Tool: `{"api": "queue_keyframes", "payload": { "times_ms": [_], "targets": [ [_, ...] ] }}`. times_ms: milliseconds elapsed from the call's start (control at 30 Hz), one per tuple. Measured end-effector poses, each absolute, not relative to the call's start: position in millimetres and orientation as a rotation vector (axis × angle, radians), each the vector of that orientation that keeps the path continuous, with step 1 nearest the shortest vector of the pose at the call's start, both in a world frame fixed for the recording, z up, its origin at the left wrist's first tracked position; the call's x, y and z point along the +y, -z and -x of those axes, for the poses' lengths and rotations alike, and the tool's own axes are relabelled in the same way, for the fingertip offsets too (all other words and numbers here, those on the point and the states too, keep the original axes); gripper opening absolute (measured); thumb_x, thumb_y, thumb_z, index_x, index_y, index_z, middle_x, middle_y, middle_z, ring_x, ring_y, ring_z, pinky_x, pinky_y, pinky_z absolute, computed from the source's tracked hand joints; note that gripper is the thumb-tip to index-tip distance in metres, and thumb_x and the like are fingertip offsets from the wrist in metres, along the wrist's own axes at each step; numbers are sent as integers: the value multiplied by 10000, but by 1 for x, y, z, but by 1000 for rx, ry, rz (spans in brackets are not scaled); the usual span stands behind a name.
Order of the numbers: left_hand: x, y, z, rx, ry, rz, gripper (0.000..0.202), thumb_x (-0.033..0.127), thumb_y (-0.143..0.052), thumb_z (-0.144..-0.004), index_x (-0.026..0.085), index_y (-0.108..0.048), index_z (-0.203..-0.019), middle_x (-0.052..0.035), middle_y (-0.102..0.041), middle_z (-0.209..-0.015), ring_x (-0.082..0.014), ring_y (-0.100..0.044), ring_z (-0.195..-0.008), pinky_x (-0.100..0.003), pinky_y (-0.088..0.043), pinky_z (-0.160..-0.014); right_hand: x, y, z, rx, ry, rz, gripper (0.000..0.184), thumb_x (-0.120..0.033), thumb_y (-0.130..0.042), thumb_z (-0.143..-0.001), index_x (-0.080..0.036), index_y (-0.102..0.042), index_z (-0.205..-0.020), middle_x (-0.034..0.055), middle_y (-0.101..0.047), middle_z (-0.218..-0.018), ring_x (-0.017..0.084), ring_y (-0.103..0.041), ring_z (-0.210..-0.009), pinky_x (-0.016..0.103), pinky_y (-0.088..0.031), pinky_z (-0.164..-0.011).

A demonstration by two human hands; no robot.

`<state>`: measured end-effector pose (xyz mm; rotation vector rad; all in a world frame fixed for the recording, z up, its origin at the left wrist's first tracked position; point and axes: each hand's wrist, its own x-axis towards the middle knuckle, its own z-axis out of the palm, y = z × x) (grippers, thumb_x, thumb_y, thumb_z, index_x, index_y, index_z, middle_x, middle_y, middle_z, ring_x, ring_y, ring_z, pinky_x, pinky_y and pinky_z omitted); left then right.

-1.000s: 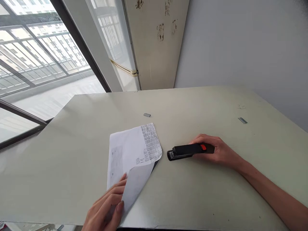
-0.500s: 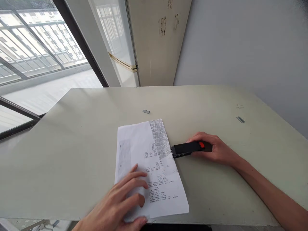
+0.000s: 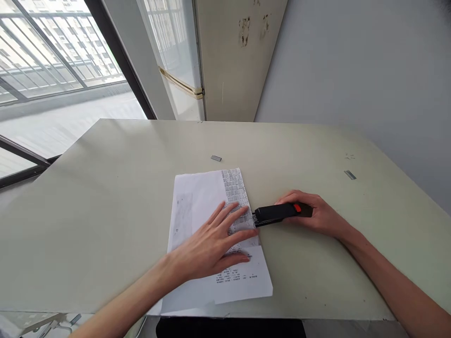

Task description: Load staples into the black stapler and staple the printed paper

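Note:
A printed white paper sheet [image 3: 197, 197] lies flat on the pale green table [image 3: 105, 188], its near edge reaching the table's front. My left hand [image 3: 214, 239] rests flat on the sheet's middle, fingers spread and pointing right. A black stapler [image 3: 275, 213] with a red tab lies to the right of the sheet, its nose touching the paper's right edge. My right hand [image 3: 317, 216] is wrapped around the stapler's rear end.
Two small strips of staples lie on the table, one [image 3: 216, 158] beyond the paper and one [image 3: 350, 174] at the far right. An old cream fridge [image 3: 225, 61] stands behind the table against the grey wall. A large window [image 3: 42, 61] is at left.
The paper went from folded over to lying flat. My left hand slid from its near corner up to its middle. The stapler's nose now meets the paper's right edge.

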<state>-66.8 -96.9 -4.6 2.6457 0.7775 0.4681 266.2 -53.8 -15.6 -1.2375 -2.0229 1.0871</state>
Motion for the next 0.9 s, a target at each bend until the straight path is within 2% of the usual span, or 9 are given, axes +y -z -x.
{"api": "queue_keyframes", "payload": {
  "times_ms": [167, 267, 333, 433, 600, 733, 900],
  "targets": [
    [-99, 6, 64, 818, -458, -2674, 495, 454, -603, -1062, 266, -562, -1518, -158, -327, -1720, -395, -289, -1597, -664, -290, -1268, -54, 7, -269, -2080, -1097, 1264, 321, -555, -796, -870, -308, -763, -1071, 62, -784, -1146, 291, -727, -1038, 438, -589, -912],
    [-99, 8, 63, 822, -442, -2682, 492, 449, -569, -1078, 258, -550, -1530, -171, -322, -1721, -394, -280, -1600, -664, -284, -1270, -51, -8, -268, -2168, -1145, 1333, 417, -617, -742, -895, -319, -741, -1186, 60, -778, -1207, 304, -732, -1091, 435, -592, -943],
    [-100, 9, 64, 820, -460, -2680, 481, 441, -558, -1083, 252, -556, -1525, -174, -318, -1722, -396, -279, -1600, -668, -284, -1268, -48, -20, -260, -2189, -1149, 1405, 482, -667, -674, -926, -324, -717, -1262, 61, -774, -1245, 314, -726, -1145, 438, -587, -981],
    [-100, 12, 64, 834, -485, -2672, 476, 445, -542, -1089, 260, -556, -1527, -157, -332, -1720, -386, -295, -1596, -669, -274, -1273, -44, -35, -233, -2174, -1039, 1531, 531, -709, -497, -1003, -308, -710, -1278, 77, -747, -1329, 328, -687, -1238, 466, -564, -1035],
    [-102, 15, 65, 852, -443, -2685, 489, 475, -499, -1102, 278, -545, -1547, -123, -344, -1722, -380, -254, -1611, -655, -216, -1299, -39, -45, -180, -2209, -947, 1618, 672, -739, -292, -1043, -313, -620, -1445, 75, -627, -1527, 336, -548, -1435, 540, -445, -1189],
    [-103, 17, 65, 862, -505, -2659, 477, 464, -521, -1095, 286, -557, -1536, -104, -337, -1728, -369, -242, -1616, -643, -197, -1309, -38, -39, -161, -2312, -956, 1640, 726, -764, -254, -1033, -333, -567, -1526, 37, -537, -1626, 333, -413, -1552, 571, -337, -1272],
    [-104, 22, 64, 865, -520, -2667, 485, 466, -532, -1090, 273, -552, -1534, -115, -283, -1748, -365, -207, -1626, -642, -179, -1311, -41, -30, -156, -2389, -908, 1683, 749, -770, -222, -1032, -348, -537, -1564, -3, -376, -1726, 336, -238, -1630, 623, -273, -1296]
  ]
}}
